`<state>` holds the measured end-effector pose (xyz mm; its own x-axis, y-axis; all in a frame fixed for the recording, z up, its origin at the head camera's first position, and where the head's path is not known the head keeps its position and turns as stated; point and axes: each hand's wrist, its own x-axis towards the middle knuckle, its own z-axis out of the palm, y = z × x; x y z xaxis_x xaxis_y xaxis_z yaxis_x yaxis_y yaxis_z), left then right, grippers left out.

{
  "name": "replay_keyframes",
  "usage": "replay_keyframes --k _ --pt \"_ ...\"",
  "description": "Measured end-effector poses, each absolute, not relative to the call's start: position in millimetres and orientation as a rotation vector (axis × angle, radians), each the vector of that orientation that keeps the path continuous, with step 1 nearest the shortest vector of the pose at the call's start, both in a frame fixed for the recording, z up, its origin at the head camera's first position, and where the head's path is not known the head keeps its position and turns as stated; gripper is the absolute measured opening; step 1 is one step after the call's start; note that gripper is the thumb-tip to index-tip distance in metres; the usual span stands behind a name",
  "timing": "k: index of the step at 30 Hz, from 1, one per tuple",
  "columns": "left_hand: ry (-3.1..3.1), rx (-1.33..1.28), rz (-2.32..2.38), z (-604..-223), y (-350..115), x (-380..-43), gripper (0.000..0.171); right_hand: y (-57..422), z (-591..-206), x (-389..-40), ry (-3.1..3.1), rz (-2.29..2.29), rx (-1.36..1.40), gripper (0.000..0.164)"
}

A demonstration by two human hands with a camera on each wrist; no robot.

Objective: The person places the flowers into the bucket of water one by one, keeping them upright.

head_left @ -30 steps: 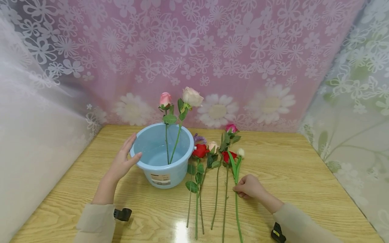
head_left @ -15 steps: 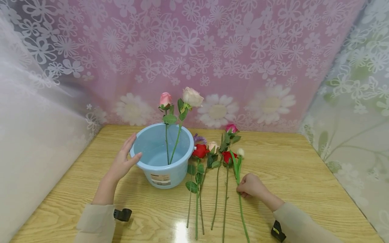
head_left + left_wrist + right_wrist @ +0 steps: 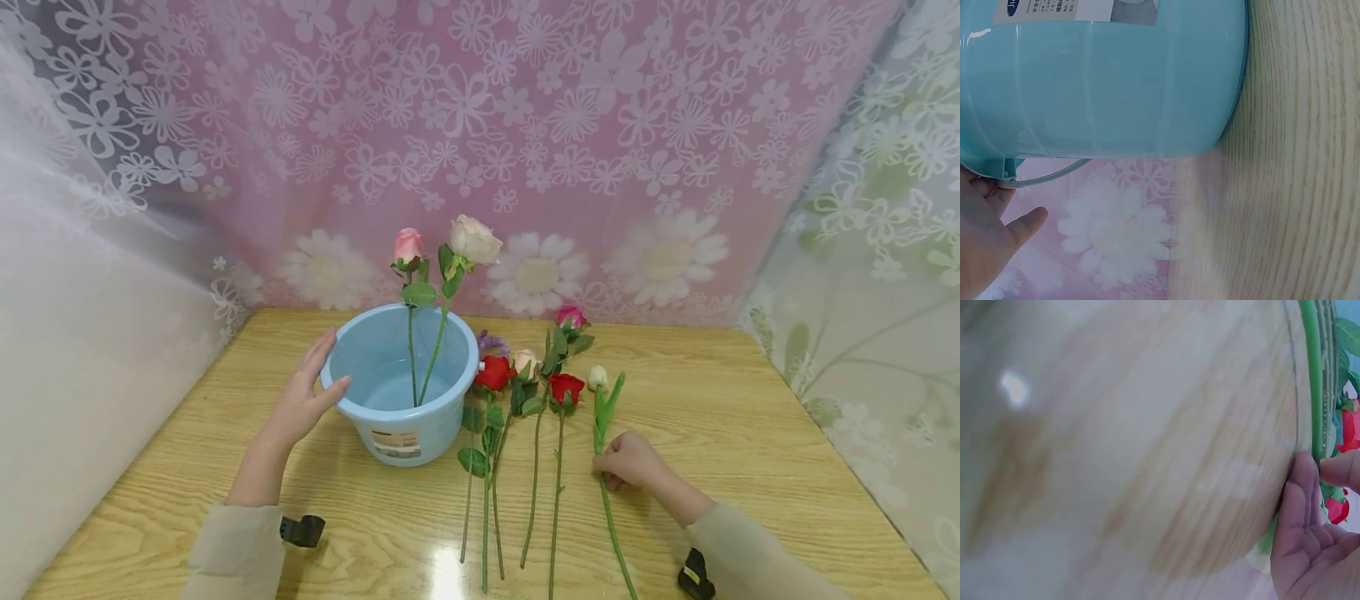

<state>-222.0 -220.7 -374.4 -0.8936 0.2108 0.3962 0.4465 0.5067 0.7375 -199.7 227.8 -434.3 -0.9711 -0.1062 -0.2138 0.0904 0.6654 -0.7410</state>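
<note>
A light blue bucket (image 3: pixel 405 437) with a printed label stands left of centre, two roses upright inside: a pink rose (image 3: pixel 408 246) and a cream rose (image 3: pixel 476 239). My left hand (image 3: pixel 303 400) rests against its left rim, fingers extended and thumb near the front rim. In the left wrist view the hand (image 3: pixel 988 234) is beside the rim and the thin handle (image 3: pixel 1047 178). My right hand (image 3: pixel 633 462) pinches the green stem of a white tulip (image 3: pixel 597 378) between thumb and fingers, close over the table. In the right wrist view the stem (image 3: pixel 1313 381) runs through the fingertips.
Left of the tulip lie several flowers with stems toward me: red roses (image 3: pixel 566 388), a pale peach rose (image 3: pixel 526 362), a magenta rose (image 3: pixel 572 317) and a purple flower (image 3: pixel 492 342). A flowered pink curtain (image 3: pixel 480 125) hangs behind the wooden table (image 3: pixel 750 433).
My right hand has moved slightly right with the tulip, drawing its leaves away from the red rose. My left hand and the bucket have stayed put.
</note>
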Motion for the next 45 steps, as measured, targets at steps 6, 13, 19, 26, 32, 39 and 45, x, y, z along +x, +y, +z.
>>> replay_keyframes --k 6,13,19,26,32,39,45 --pt "-2.506 -0.537 -1.319 -374 -222 -221 0.069 233 -434 -199 2.501 -1.324 0.092 0.015" --pt "-2.498 -0.543 -1.307 -375 -221 -222 0.068 237 -428 -198 2.271 -1.538 0.109 0.018" --pt "-2.501 -0.537 -1.302 -375 -222 -222 0.068 239 -428 -198 2.111 -1.696 0.116 0.030" --pt "-2.503 -0.538 -1.307 -376 -222 -223 0.068 243 -430 -199 2.039 -1.775 0.133 0.037" --pt "-2.496 -0.541 -1.310 -375 -222 -222 0.068 239 -426 -194 2.047 -1.802 0.100 0.036" --pt "-2.483 -0.550 -1.313 -374 -221 -223 0.068 232 -410 -189 2.049 -1.866 0.046 0.033" --pt "-2.485 -0.546 -1.313 -376 -221 -223 0.068 225 -391 -184 2.026 -1.925 0.028 0.032"
